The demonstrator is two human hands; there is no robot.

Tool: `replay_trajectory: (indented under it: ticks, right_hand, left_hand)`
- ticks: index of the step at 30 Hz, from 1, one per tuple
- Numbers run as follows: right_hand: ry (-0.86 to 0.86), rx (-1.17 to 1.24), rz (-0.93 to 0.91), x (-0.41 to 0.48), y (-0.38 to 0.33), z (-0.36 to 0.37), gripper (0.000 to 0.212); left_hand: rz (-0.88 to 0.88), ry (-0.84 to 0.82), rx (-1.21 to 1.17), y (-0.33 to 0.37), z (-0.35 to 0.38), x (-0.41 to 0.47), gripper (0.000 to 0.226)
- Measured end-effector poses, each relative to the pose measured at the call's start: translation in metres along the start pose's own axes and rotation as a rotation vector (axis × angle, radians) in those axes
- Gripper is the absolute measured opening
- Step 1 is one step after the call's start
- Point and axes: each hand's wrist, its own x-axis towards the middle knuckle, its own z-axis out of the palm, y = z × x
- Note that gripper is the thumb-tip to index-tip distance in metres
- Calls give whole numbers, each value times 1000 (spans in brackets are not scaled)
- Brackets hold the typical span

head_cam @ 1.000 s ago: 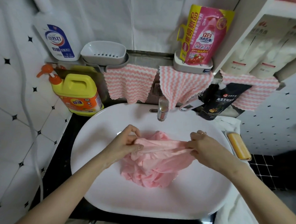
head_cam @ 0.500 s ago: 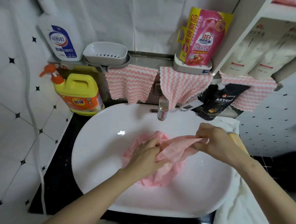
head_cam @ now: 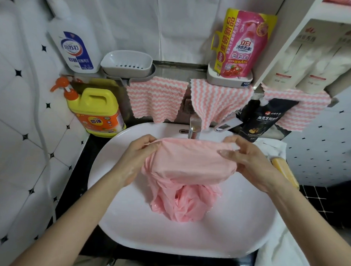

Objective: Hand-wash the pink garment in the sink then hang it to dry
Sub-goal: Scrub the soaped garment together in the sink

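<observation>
Now raised: my left hand [head_cam: 138,151] and right hand [head_cam: 248,159] each pinch the pink garment [head_cam: 189,162], stretched between them over the sink [head_cam: 247,228]; earlier my left pressed it down. Its tail rests in the basin. The faucet [head_cam: 194,126] is just behind, the soap bar [head_cam: 284,171] at right.

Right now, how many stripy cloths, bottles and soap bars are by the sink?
Stripy cloths: 3
Bottles: 2, white and yellow
Soap bars: 1
Total: 6
</observation>
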Motion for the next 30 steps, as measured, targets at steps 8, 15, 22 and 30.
replay_trajectory:
  ticks: [8,15,22,30]
  right_hand:
    - [-167,-83,97,12,23,-1,25]
    - [-310,-1143,194,12,41,-2,10]
    - [35,368,39,18,71,-10,28]
    - [597,-206,-323,21,65,129,44]
  left_hand:
    - [-300,-288,-73,-35,-25,6,13]
    - [-336,-542,589,-35,-20,3,20]
    - [-196,-151,-122,-60,-5,7,27]
    - [-307,247,-229,-39,85,-6,33]
